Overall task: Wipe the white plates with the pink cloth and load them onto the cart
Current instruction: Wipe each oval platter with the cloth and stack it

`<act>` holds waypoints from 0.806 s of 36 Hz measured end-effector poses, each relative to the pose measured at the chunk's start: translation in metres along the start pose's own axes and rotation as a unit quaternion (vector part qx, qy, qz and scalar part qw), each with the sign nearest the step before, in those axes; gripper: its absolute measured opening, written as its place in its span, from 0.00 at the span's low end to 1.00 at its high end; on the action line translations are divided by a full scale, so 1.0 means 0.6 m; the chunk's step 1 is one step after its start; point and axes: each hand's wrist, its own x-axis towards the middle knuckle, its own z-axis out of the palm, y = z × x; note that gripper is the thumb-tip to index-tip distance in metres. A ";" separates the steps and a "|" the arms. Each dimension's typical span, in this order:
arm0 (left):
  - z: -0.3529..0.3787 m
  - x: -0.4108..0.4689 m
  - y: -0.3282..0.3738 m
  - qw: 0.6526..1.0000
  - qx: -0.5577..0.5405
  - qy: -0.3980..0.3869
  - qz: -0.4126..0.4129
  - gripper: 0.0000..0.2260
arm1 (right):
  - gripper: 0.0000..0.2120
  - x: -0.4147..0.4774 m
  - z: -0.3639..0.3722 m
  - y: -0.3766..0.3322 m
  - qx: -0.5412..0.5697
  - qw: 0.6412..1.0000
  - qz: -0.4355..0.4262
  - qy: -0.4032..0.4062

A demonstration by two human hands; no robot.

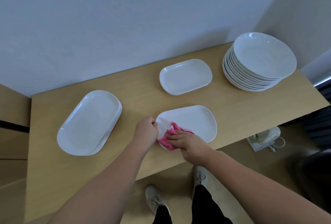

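A white rounded-rectangular plate [195, 121] lies near the front edge of the wooden table [241, 104]. My left hand [146, 130] grips its left rim. My right hand [186, 142] presses the pink cloth [169, 140] flat onto the plate's near-left part. Two long oval plates stacked together [89, 123] sit at the left. A small stack of rectangular plates [185, 77] lies behind the one being wiped. A tall stack of several round plates [259, 62] stands at the back right. No cart is in view.
The table stands against a pale wall [125, 27]. Wooden furniture [12, 134] borders the table's left side. On the floor at the right lie a white power strip and cable [265, 139]. My shoes [155, 198] show below the table's front edge.
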 end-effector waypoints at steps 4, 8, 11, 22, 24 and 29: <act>0.003 -0.004 0.002 1.000 -0.013 -0.004 -0.004 0.10 | 0.27 -0.017 -0.020 0.011 -0.017 1.000 0.004 -0.007; 0.001 -0.006 0.003 0.999 -0.037 -0.026 0.008 0.11 | 0.27 -0.047 -0.051 0.043 -0.050 0.998 0.027 0.015; -0.001 -0.003 0.007 0.997 -0.062 -0.050 0.007 0.17 | 0.26 -0.067 -0.083 0.063 -0.092 0.994 0.054 0.036; 0.007 -0.002 0.010 0.996 -0.064 -0.062 0.002 0.21 | 0.27 -0.011 -0.078 0.105 -0.195 0.962 0.191 0.027; 0.008 -0.002 0.009 0.996 -0.072 -0.060 0.002 0.20 | 0.27 0.011 -0.074 0.098 -0.200 0.955 0.212 0.052; 0.012 -0.004 0.004 0.994 -0.088 -0.057 -0.004 0.19 | 0.31 0.056 -0.049 0.070 -0.113 0.951 0.273 0.090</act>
